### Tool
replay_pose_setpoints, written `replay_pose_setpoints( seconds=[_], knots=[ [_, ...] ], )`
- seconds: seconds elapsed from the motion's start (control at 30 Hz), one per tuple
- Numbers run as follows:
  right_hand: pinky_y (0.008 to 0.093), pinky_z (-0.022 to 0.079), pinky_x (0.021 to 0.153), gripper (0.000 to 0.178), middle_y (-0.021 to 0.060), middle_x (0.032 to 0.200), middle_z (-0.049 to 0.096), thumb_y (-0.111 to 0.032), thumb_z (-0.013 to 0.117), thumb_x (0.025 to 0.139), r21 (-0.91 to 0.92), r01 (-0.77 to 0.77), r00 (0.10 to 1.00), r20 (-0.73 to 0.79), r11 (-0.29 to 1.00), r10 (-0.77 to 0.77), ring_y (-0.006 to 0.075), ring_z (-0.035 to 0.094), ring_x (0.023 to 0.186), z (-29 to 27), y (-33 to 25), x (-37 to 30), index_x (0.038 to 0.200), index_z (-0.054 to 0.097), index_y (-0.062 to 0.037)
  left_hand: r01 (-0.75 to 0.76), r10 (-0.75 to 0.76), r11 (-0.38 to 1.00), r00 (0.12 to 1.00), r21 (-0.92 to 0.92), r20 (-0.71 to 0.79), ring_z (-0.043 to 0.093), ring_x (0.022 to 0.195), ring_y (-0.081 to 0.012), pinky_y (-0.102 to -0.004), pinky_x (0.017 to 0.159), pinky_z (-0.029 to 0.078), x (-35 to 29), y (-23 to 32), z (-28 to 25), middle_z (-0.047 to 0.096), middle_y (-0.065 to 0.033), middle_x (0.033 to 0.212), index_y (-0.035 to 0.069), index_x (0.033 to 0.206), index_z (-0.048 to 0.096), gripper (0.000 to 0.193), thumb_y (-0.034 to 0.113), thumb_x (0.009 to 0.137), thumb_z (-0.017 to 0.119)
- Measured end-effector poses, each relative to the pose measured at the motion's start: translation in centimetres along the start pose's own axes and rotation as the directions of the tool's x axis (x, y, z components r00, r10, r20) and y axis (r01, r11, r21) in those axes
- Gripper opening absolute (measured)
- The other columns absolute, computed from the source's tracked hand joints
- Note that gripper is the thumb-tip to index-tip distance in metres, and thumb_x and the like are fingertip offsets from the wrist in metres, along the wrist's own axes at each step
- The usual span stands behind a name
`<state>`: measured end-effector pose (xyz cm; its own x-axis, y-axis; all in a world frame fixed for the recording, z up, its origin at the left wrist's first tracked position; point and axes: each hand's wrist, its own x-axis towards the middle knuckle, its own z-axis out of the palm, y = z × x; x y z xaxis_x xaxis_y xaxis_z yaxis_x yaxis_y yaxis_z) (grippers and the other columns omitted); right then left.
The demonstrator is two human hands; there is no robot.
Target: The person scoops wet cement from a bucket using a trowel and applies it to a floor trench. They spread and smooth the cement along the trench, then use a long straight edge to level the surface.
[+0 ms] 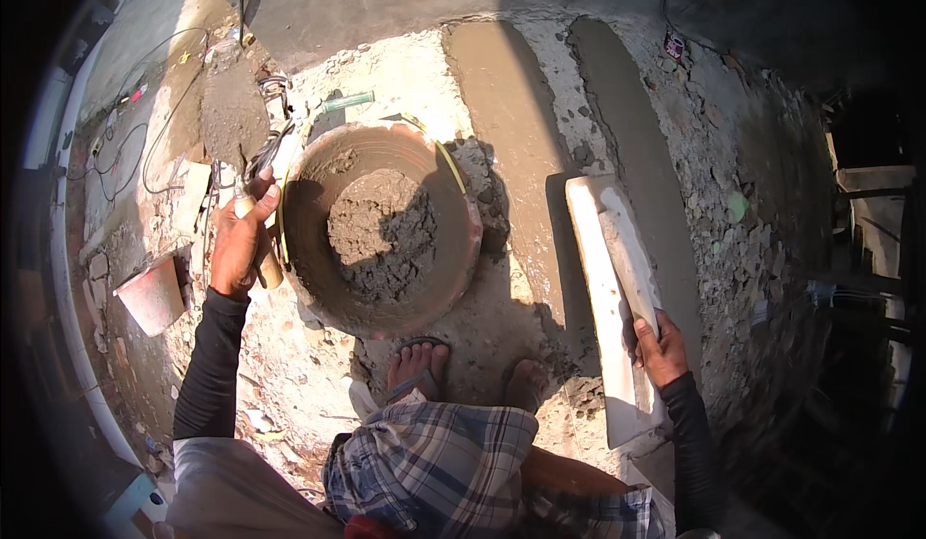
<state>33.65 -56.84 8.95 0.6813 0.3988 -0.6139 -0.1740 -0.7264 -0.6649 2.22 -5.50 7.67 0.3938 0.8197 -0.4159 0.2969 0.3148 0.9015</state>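
Observation:
My left hand [234,249] is closed around the light wooden handle of a trowel [231,114]. Wet grey mortar coats its blade, which points away from me, left of a round tub. In the tub [453,293] lies a heap of grey mortar [381,230], partly in shadow. On the right, the fingers of my right hand [662,350] wrap the raised handle of a long whitish float [593,249]. The float is held beside a smoothed mortar strip [511,105] and casts a dark shadow on it. How far it is above the surface, I cannot tell.
A second mortar strip [632,124] runs parallel on the right, with rough rubble [723,201] beyond it. A small pinkish bucket [152,296] stands at left, near loose cables [145,148]. My sandalled feet [419,367] are just below the tub.

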Motion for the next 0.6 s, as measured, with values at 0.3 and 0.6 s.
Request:
replay_pose_setpoints(
  seconds=[0.3,0.6],
  knots=[
    [0.0276,0.052,0.059,0.063,0.0112,0.09,0.067,-0.031,0.058,0.1,-0.035,0.33,0.942,0.077,0.943,-0.327,0.0125,0.06,0.065,11.6,-6.8,16.7,0.154,0.037,-0.0063,-0.087,0.12,0.905,0.991,0.417,-0.053,0.057,0.082,-0.0118,-0.0285,0.078,0.048,-1.3,0.0,0.3,0.068,-0.0017,0.094,-0.002,0.12,0.068,0.045,0.031,0.091,0.078],
    [0.044,0.05,0.096,0.064,0.0267,0.12,0.067,-0.039,0.054,0.097,0.048,0.37,0.925,0.073,0.928,-0.372,0.0371,0.067,0.111,20.7,-15.6,34.5,0.154,0.039,-0.0148,-0.031,0.246,0.763,0.937,0.645,-0.247,0.058,0.085,-0.0139,-0.0298,0.082,0.046,-1.3,-1.0,1.6,0.069,-0.0048,0.097,-0.003,0.115,0.068,0.044,0.032,0.091,0.079]
  ],
)
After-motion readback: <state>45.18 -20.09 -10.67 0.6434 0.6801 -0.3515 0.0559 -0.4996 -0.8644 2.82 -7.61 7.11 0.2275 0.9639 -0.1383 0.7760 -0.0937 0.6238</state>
